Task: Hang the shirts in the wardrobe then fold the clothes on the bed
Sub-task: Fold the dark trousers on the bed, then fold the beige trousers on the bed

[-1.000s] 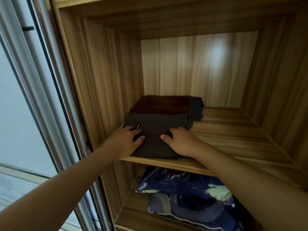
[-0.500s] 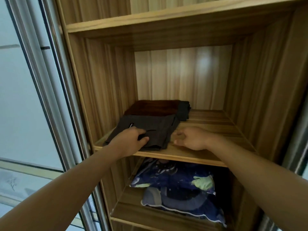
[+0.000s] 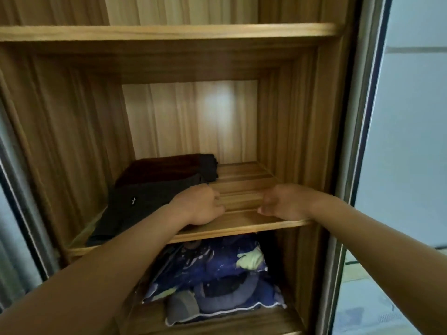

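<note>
Inside the wardrobe [image 3: 302,117], at the left edge of its shelf [image 3: 242,221], a folded dark grey garment [image 3: 135,213] lay flat, overlapping a brown folded garment [image 3: 157,168] behind. Its front corner reached the front edge, so pushing it back square seemed wise. The left hand [image 3: 198,205] covered its right edge with curled fingers, grip unclear. The right hand [image 3: 283,201] rested loosely curled on bare wood, holding nothing. A small label [image 3: 132,201] showed.

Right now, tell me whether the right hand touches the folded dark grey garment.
Apart: head view shows bare wooden shelf between right hand and grey garment.
</note>
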The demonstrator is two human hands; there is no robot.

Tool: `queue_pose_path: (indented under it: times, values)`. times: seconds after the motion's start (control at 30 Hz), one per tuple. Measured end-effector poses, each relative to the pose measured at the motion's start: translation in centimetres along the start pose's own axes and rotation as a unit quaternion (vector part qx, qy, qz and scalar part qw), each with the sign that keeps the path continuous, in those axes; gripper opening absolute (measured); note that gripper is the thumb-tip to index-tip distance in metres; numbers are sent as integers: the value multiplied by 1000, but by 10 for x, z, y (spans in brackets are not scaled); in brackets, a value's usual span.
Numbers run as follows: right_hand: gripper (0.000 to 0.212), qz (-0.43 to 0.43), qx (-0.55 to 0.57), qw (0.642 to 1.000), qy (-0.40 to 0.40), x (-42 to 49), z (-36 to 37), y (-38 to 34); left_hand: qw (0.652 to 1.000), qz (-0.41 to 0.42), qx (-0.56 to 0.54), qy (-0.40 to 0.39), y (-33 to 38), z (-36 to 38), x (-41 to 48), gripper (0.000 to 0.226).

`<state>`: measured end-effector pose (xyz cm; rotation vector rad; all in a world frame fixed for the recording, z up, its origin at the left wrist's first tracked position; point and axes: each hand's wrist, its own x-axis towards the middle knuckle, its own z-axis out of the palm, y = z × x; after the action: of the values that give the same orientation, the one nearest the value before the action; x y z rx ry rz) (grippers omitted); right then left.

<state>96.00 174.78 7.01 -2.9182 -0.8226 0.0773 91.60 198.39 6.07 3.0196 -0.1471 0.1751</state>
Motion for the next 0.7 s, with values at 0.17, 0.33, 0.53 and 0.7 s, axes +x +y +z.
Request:
queue_pose_path:
  times: [0.17, 0.33, 0.53, 0.7]
  values:
    - [48, 101, 51, 993, 19, -56, 16, 2, 995, 102, -15, -15, 19, 13, 8, 36]
    - [49, 238, 40, 970, 13, -138, 39, 2, 970, 223, -75, -60, 77, 35, -9, 28]
    - [54, 385, 47, 922, -6, -252, 74, 12, 920, 366, -46, -129, 172, 84, -41, 34]
    - [46, 486, 69, 871, -7, -336, 107, 32, 874, 451, -8, -180, 250, 128, -62, 43]
